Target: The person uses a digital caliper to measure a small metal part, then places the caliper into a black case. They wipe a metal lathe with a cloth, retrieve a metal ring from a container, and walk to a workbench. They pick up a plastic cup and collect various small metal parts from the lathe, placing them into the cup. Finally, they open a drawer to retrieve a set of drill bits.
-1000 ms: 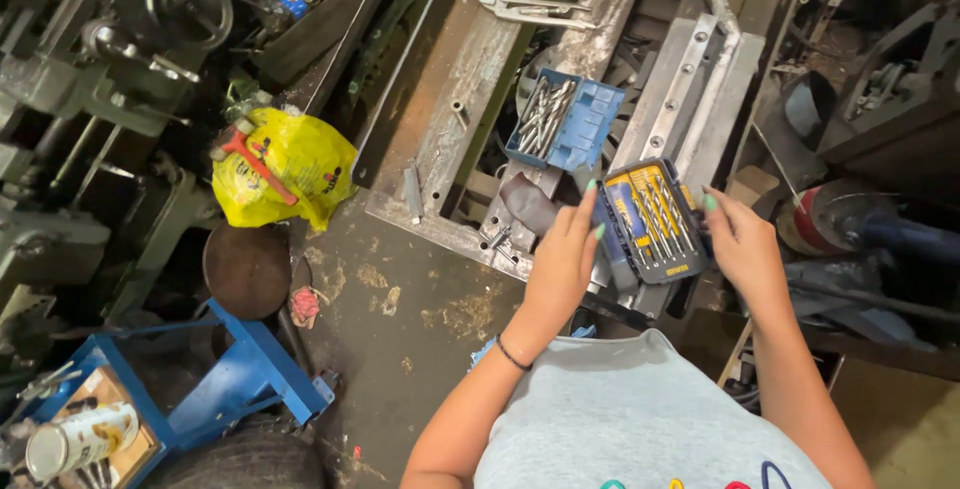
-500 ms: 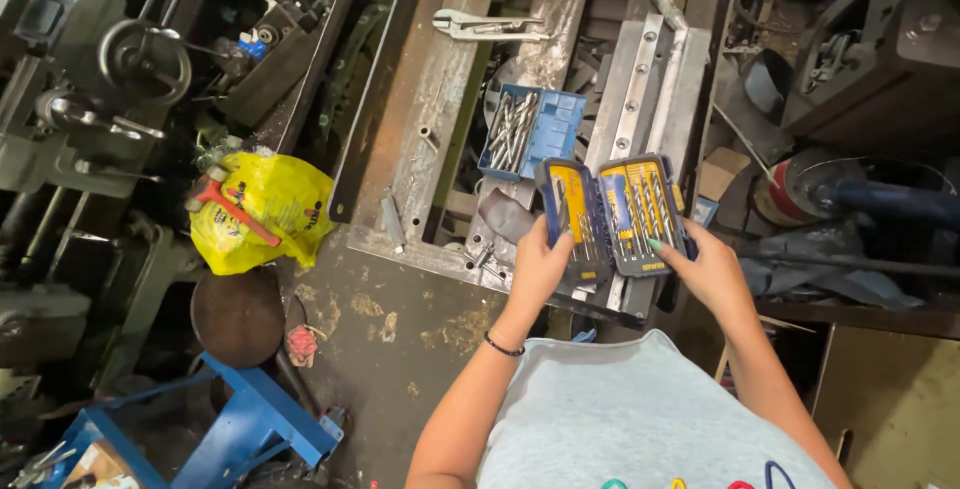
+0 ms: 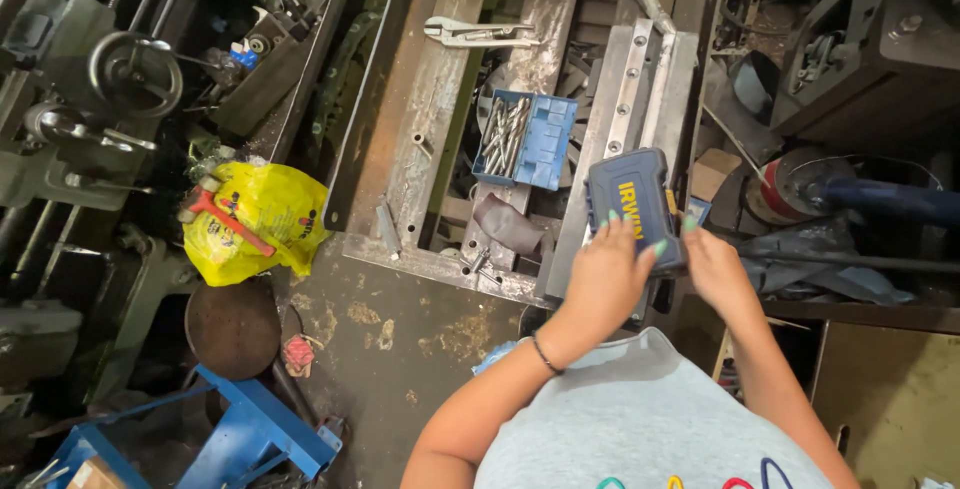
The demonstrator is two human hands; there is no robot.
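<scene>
Hands meet on the dark blue case (image 3: 632,199) — closed, long axis tilted away from the body over the metal desk (image 3: 420,129). Left hand (image 3: 603,284) clamps its near-left side, right hand (image 3: 712,267) its right edge; both grips are wrapped around the case, equally near.

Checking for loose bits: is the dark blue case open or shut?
Shut: the dark blue case shows only its lid, held between both hands.

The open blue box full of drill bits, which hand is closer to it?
Left. The left hand sits just below and right of the open blue box, gripping the closed dark blue case. The right hand holds the case's far side, farther away.
</scene>
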